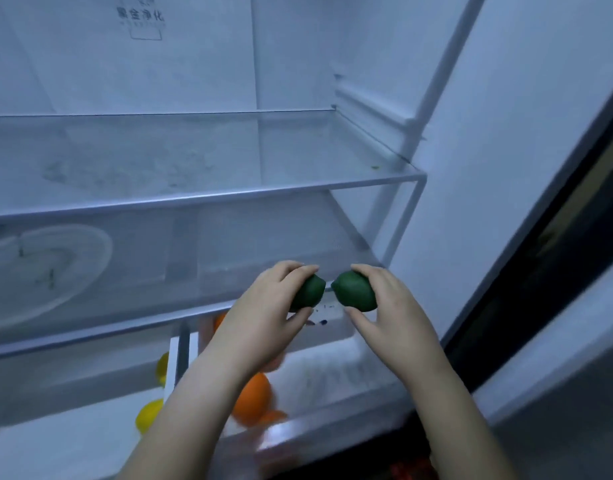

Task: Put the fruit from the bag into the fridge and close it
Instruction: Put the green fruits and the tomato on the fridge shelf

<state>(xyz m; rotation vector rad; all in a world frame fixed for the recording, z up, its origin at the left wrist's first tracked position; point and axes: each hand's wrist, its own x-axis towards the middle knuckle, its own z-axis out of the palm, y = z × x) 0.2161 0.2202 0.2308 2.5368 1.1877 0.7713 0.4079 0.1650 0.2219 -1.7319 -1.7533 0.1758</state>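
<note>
I look into an open fridge with glass shelves (208, 195). My left hand (263, 313) grips a dark green lime (310, 292), and my right hand (384, 306) grips a second green lime (353, 294). The two limes nearly touch, held side by side at the front edge of the lower glass shelf, above the open drawer (332, 386). In that drawer lie an orange (254, 398) and, to the left of a divider, two yellow lemons (149, 414), partly hidden by my left forearm.
The upper shelf carries nothing but smears. A pale round plate-like shape (48, 268) shows on the lower shelf at left. The open fridge door (526, 168) stands at the right, with a dark gap below it. Something red (412, 469) lies at the bottom edge.
</note>
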